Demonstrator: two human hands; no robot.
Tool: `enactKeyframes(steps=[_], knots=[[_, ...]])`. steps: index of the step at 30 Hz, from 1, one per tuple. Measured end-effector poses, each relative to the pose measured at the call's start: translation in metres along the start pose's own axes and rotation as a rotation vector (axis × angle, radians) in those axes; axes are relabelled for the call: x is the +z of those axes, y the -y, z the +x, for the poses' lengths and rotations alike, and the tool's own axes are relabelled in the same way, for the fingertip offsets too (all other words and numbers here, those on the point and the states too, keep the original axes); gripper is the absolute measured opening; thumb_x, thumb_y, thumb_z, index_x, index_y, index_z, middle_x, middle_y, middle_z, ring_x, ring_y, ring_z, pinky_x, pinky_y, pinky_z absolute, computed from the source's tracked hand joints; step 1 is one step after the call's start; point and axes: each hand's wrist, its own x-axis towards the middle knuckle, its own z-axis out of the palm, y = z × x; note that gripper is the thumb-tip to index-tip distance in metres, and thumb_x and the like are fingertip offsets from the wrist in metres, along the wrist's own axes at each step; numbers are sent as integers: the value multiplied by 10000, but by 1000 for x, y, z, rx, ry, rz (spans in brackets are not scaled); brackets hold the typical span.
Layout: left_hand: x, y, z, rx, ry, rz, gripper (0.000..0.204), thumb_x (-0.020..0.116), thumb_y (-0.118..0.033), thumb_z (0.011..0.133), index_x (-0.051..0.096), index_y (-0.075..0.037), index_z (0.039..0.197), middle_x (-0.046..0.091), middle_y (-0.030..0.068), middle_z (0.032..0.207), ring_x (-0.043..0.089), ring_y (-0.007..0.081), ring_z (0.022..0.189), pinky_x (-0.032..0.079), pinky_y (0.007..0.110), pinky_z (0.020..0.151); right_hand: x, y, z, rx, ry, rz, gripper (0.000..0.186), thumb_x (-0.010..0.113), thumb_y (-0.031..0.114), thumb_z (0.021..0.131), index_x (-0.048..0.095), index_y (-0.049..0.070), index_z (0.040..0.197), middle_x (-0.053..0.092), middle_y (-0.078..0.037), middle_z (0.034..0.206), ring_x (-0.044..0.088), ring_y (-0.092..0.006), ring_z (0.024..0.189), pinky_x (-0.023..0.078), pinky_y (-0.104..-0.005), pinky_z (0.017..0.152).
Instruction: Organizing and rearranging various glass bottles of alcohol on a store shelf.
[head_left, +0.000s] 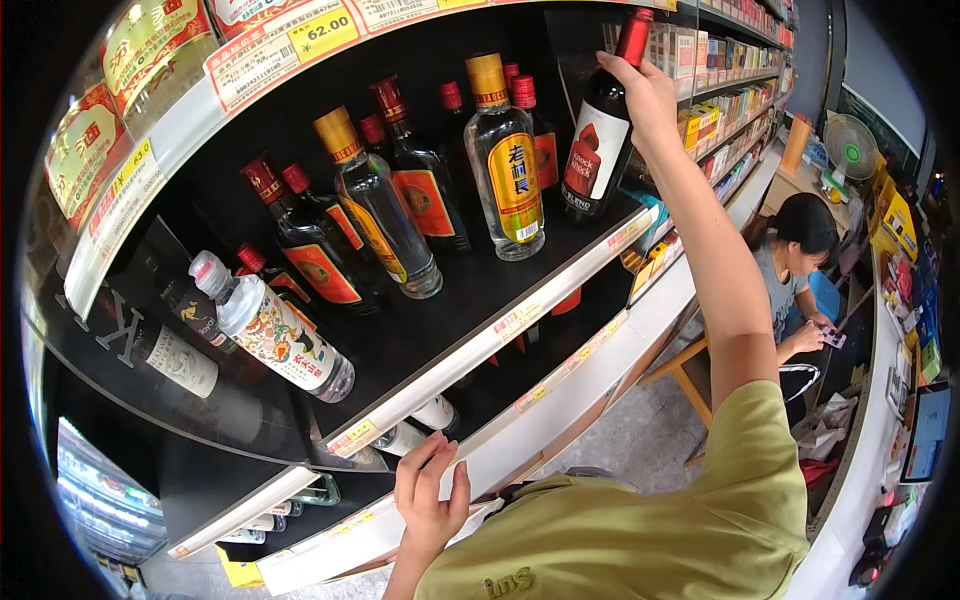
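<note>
A dark wine bottle point(597, 150) with a red capped neck and a black-and-white label stands upright at the right end of the black shelf point(430, 345). My right hand point(645, 98) reaches up to it, fingers wrapped round the neck. Beside it are clear liquor bottles with gold caps, the nearest a clear bottle with a yellow label point(505, 165). Behind these are several dark bottles with red caps and orange labels point(425, 195). My left hand point(432, 495) hovers by the lower shelf edge, empty, its fingers loosely bent and the thumb apart.
A plastic bottle with a colourful label point(275, 325) stands at the shelf's left end, by a dark glass panel. Boxed goods point(150, 50) fill the shelf above. At right, a person point(800, 260) sits holding a phone, near a fan point(850, 145) and cigarette racks point(735, 85).
</note>
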Motion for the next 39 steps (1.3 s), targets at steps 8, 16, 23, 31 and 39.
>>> enactKeyframes(steps=[8, 16, 23, 31, 39], knots=[[2, 1, 2, 24, -13, 41, 356, 723, 67, 748, 657, -9, 1090, 630, 167, 1161, 659, 277, 963, 557, 351, 807, 10, -25, 26, -10, 68, -321, 302, 745, 250, 837, 735, -14, 984, 726, -61, 917, 656, -121, 803, 494, -251, 750], [1, 5, -4, 3, -32, 81, 345, 722, 53, 761, 660, -10, 1095, 629, 169, 1158, 664, 284, 996, 565, 351, 816, 27, -18, 28, 27, 74, -367, 338, 776, 328, 806, 725, 7, 902, 678, -69, 711, 589, -143, 576, 462, -290, 558], [1, 7, -5, -1, -22, 98, 357, 722, 53, 762, 652, -11, 1106, 626, 169, 1157, 666, 285, 991, 564, 354, 822, 31, -26, 34, 13, 55, -395, 381, 782, 376, 806, 720, 6, 876, 651, -48, 687, 580, -137, 575, 458, -289, 557], [3, 9, -6, -26, -17, 114, 352, 719, 52, 772, 649, -8, 1112, 624, 182, 1167, 661, 292, 994, 553, 352, 830, 34, -35, 41, 14, 80, -394, 438, 789, 423, 802, 715, 0, 885, 649, -43, 696, 581, -131, 589, 462, -285, 570], [7, 9, -6, -25, -7, 103, 350, 721, 49, 775, 652, -10, 1113, 628, 183, 1167, 661, 292, 992, 552, 359, 835, 33, -44, 47, 25, 126, -296, 439, 790, 427, 808, 721, 16, 946, 659, -26, 740, 574, -113, 625, 447, -269, 585]])
